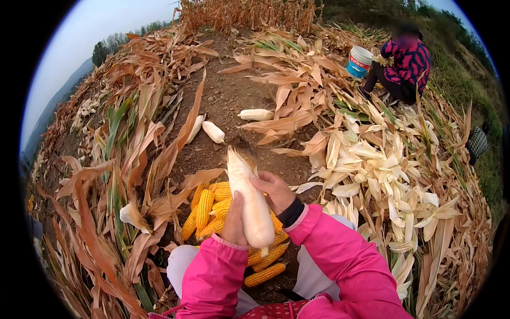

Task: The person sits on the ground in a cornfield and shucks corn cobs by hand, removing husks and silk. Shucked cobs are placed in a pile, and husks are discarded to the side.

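Note:
An ear of corn (252,207) in its pale husk is held between my two hands, its tip with dark silk pointing away from me. My left hand (235,223) grips its left side near the stalk end. From the right, my right hand (275,191) holds it higher up, the thumb lying on the husk. Below it, between my knees, lies a pile of husked yellow corn cobs (205,205), partly hidden by my hands and the held ear. Beyond the tip, unhusked ears (214,132) rest on the bare soil, and another ear (256,115) lies farther right.
A heap of stripped pale husks (374,167) spreads on my right. Dry corn stalks and leaves (131,175) cover the left side. At the upper right a person (406,67) sits beside a white and blue bucket (359,62). Standing corn (247,16) rises at the back.

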Demonstrator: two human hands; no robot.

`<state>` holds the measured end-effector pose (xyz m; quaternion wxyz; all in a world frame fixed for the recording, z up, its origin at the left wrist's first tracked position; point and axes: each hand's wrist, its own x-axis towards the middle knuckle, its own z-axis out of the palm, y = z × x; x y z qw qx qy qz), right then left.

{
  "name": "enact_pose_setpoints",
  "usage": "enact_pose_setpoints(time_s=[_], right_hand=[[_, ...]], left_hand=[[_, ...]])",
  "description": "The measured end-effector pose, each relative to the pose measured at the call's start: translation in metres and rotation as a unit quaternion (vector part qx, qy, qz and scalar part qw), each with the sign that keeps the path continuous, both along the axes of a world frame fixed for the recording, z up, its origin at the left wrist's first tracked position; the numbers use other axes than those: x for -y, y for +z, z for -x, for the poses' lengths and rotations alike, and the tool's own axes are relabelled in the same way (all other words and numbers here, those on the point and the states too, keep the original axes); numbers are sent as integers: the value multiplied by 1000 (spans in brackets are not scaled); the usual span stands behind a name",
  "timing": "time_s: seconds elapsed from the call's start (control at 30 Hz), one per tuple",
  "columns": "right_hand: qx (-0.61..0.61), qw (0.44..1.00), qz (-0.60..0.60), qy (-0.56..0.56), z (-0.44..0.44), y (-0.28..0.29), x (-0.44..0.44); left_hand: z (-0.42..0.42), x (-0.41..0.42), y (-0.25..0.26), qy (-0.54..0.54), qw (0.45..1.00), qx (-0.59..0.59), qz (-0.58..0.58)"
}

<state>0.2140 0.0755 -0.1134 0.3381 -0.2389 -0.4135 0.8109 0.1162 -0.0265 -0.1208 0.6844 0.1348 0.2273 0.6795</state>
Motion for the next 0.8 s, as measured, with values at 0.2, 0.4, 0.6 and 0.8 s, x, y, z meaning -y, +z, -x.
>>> enact_pose_setpoints(time_s=[0.2,0.4,0.6,0.8], right_hand=[[18,1000,13,3,1,3,2],[38,999,16,4,-2,3,4],[23,999,47,2,-5,-5,-3],[34,998,40,-18,-5,2,-1]], left_hand=[[1,4,6,8,1000,-4,28],[-1,6,9,13,1000,-9,27],[3,6,7,-23,1000,-17,11],[3,6,7,1,1000,-16,27]])
